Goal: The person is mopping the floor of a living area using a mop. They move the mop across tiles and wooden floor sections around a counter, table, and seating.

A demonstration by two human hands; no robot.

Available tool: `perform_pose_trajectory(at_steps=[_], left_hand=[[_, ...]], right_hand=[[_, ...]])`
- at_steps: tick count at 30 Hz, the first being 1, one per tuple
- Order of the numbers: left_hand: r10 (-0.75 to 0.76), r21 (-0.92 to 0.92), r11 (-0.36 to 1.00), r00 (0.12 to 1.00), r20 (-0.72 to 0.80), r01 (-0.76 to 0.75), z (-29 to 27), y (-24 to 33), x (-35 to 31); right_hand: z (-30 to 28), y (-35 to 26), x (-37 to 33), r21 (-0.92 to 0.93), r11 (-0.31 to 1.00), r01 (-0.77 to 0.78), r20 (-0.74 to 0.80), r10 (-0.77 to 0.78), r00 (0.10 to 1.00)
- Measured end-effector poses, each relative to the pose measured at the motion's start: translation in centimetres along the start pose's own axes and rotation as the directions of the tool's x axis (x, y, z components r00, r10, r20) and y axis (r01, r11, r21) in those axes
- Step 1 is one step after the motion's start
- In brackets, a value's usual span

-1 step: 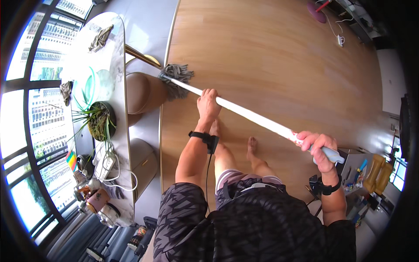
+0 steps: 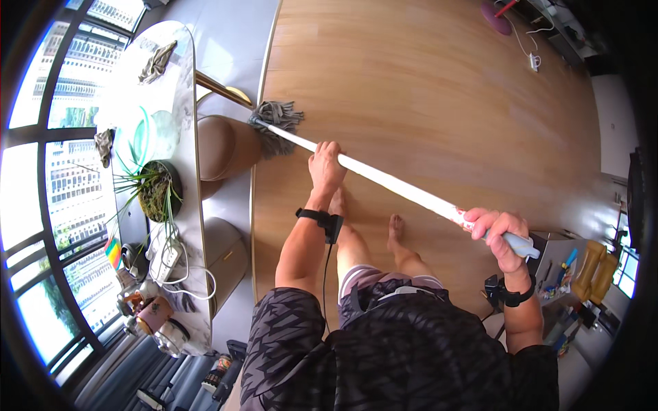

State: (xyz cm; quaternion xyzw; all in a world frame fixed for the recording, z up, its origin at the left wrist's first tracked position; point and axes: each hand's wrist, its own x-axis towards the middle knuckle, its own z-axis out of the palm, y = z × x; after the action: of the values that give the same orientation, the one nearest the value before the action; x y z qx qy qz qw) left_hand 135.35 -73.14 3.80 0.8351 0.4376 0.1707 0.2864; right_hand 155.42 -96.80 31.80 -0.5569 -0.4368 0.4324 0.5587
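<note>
A mop (image 2: 397, 186) with a long white handle slants across the view, its grey string head (image 2: 282, 123) spread on the wood floor by the edge of a brown round stool (image 2: 226, 146). My left hand (image 2: 327, 164) is wrapped round the handle's lower part, not far from the mop head. Up at the pale blue grip end, my right hand (image 2: 499, 234) closes round the handle, and the tip sticks out past the fingers. Both wrists wear black bands.
Along the left stands a marble-topped table (image 2: 175, 103) with a potted plant (image 2: 160, 195), a grey cloth (image 2: 158, 61) and a white power strip (image 2: 166, 260). A second stool (image 2: 226, 257) sits below it. Yellow dumbbells (image 2: 588, 270) lie at right; a socket strip (image 2: 534, 62) lies far right.
</note>
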Motion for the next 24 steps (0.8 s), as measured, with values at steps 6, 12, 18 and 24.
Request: perform_pose_trajectory(at_steps=[6, 12, 18, 24], left_hand=[[-0.053, 0.021, 0.998, 0.997, 0.047, 0.052, -0.3, 3.0, -4.0], [-0.114, -0.03, 0.992, 0.983, 0.147, 0.119, 1.7, 5.7, -10.4], [-0.064, 0.056, 0.997, 0.981, 0.185, 0.054, 3.6, 2.1, -10.9], [-0.045, 0.044, 0.998, 0.99, 0.136, 0.039, -0.4, -7.3, -3.5]], right_hand=[[-1.7, -0.5, -3.6, 0.05, 0.999, -0.009, -0.04, 0.011, 0.999], [-3.7, -1.9, -8.8, 0.056, 0.994, -0.099, -0.093, 0.103, 0.99], [-0.8, 1.2, -13.5, 0.03, 0.967, -0.253, -0.217, 0.254, 0.943], [4.2, 6.2, -3.9, -0.045, 0.992, -0.12, 0.006, 0.121, 0.993]])
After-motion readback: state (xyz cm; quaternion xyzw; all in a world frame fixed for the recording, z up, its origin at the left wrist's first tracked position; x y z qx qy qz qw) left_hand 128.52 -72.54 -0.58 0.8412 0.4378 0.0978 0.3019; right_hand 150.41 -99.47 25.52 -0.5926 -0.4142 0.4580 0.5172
